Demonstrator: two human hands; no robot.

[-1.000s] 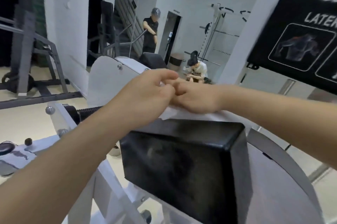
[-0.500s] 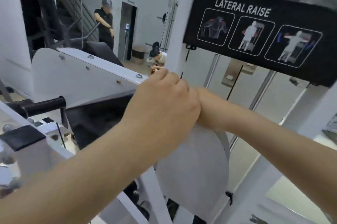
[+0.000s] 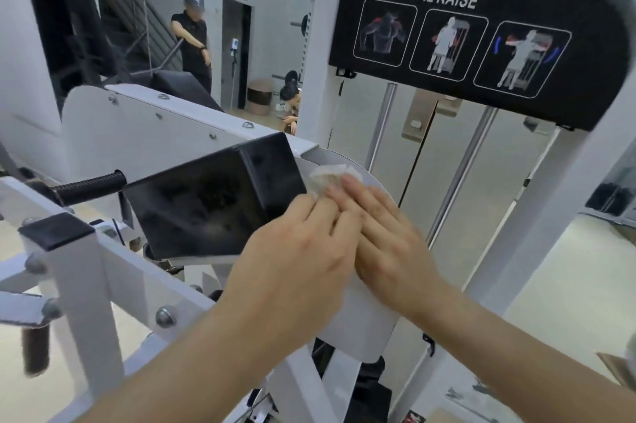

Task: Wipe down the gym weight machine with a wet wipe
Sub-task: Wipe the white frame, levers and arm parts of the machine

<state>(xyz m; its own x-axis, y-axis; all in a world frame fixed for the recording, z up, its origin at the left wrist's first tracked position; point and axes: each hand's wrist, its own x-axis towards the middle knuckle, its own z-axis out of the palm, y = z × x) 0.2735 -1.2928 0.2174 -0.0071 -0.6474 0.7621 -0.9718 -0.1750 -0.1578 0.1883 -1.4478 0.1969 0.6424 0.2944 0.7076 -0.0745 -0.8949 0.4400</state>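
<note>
Your bunched hands have flattened: left hand and right hand press straight fingers on the wet wipe against the white disc. The black pad edges just left of the wipe; bare disc lies below.

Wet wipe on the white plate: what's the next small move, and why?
Probably sweep the wet wipe down the white plate: left hand and right hand press it near the top edge beside the black pad, with bare plate below.

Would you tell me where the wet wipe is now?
In the head view the wet wipe lies centrally on the white plate, right of the black pad, under the left hand and right hand.
</note>
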